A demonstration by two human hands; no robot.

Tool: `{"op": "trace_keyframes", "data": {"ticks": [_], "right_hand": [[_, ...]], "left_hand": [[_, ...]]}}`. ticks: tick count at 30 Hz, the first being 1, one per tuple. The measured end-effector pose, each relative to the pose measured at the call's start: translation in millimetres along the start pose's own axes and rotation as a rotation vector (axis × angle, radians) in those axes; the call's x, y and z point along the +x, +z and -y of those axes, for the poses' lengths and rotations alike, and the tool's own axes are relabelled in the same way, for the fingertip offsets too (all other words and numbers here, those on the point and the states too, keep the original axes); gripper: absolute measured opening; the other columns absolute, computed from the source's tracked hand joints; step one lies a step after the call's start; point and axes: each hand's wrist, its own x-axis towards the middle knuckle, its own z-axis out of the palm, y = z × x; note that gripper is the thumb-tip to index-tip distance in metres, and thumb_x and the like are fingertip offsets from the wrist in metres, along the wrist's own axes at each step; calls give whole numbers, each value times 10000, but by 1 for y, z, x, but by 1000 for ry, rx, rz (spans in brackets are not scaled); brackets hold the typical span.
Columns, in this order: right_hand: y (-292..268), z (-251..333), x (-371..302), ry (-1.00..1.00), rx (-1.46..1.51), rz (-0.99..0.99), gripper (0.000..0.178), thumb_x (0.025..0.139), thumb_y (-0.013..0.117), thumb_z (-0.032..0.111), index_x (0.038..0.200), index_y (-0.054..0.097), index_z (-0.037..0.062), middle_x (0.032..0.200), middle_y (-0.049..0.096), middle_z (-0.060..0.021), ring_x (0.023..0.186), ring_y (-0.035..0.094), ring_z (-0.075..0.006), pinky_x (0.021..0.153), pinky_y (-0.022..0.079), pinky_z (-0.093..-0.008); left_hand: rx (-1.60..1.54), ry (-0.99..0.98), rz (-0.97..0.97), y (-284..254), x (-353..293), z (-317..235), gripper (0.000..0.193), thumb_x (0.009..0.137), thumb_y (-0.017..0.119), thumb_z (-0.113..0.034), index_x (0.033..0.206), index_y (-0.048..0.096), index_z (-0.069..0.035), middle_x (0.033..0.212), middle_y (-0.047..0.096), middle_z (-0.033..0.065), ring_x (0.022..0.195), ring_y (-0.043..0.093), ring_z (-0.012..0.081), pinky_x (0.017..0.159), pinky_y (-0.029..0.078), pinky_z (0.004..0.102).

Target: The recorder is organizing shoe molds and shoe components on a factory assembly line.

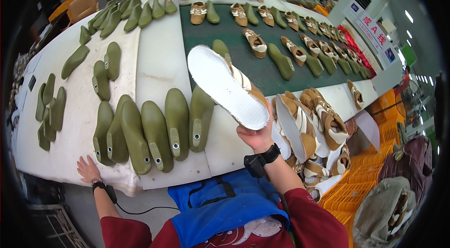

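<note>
While left fingers (82, 162) splay on cloth (77, 121), right fingers (245, 135) grip a tan shoe (240, 78), rough-edged white sole (227, 89) outward

White-soled shoe (229, 87) in right fingers (244, 132), left fingers (85, 167) on pale cloth (77, 126), green lasts (155, 135) between

A long, smooth white table (161, 70) is carrying everything. A cream fabric cloth (126, 58) is covering its nine-o'clock side, where olive-green, foot-shaped lasts (58, 109) are lying in clusters; more are crowding between ten and eleven, and six are lining up near half past eight, the rightmost resting on bare white. Toward one o'clock, a flat dark-green panel (206, 37) is bearing rows of tan-and-cream sneakers (254, 42) and lasts. Other sneakers are standing at twelve; one is lying near three.
</note>
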Motion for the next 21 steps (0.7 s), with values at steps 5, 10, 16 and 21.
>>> {"op": "trace_keyframes", "data": {"ticks": [5, 10, 16, 21], "right_hand": [[-1, -3, 15, -85, -173, -112, 477, 862, 372, 525, 1079, 538, 134, 879, 610, -11, 493, 450, -52, 362, 295, -168], [17, 2, 69, -216, -1218, -113, 301, 841, 538, 343, 863, 571, 44, 685, 591, -28, 488, 511, -117, 475, 425, -238], [42, -1, 186, -612, -2155, -48, 312, 754, 612, 333, 905, 571, 62, 807, 614, -176, 761, 594, -334, 672, 468, -398], [-9, 10, 257, -509, -2268, -142, 409, 736, 598, 274, 1094, 507, 99, 1001, 572, -206, 938, 553, -335, 808, 442, -421]], "left_hand": [[-10, 14, -4, -2, -5, -6, 554, 846, 339, -555, 1306, 352, -246, 1406, 263, 1, 1294, 222, 253, 968, 191, 603], [-19, 4, -22, -1, -7, -1, 539, 848, 358, -531, 1302, 361, -240, 1404, 265, 5, 1293, 222, 257, 969, 183, 607], [-33, 0, -22, -6, -10, 3, 533, 848, 374, -515, 1297, 368, -228, 1401, 269, 11, 1291, 225, 258, 968, 174, 615], [-44, 8, -7, -9, -7, -4, 539, 846, 382, -511, 1294, 368, -213, 1394, 284, 9, 1291, 225, 251, 971, 181, 606]]}}
